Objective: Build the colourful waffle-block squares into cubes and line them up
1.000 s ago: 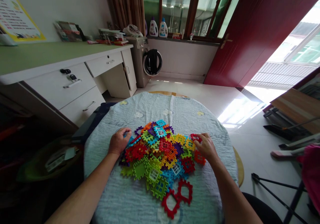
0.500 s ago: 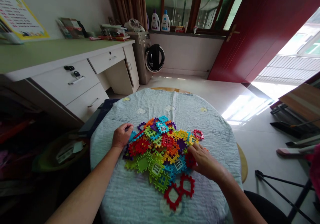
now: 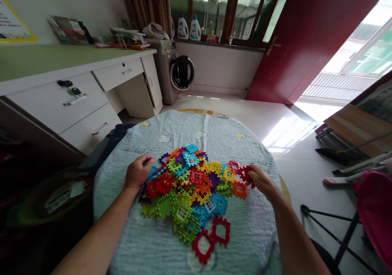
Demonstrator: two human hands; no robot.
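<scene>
A heap of coloured interlocking plastic tiles (image 3: pixel 190 189) lies in the middle of a round table under a pale blue quilted cloth (image 3: pixel 214 136). My left hand (image 3: pixel 137 173) rests at the heap's left edge with fingers curled, touching the tiles there. My right hand (image 3: pixel 262 180) is at the heap's right edge and pinches a red tile (image 3: pixel 246 173), lifted slightly beside a pink tile (image 3: pixel 234 164). Two joined red frame tiles (image 3: pixel 211 238) lie nearest to me.
A white desk with drawers and a green top (image 3: pixel 61 83) stands at the left. A washing machine (image 3: pixel 174 72) sits by the far wall under the window. A red door (image 3: pixel 306 42) is at the right, with a tripod leg (image 3: pixel 330 234) and a pink object (image 3: pixel 376 213) on the floor side.
My right hand took a red tile from the heap's lower right and carried it up to the right edge. My left hand stayed in place. The camera shifted slightly.
</scene>
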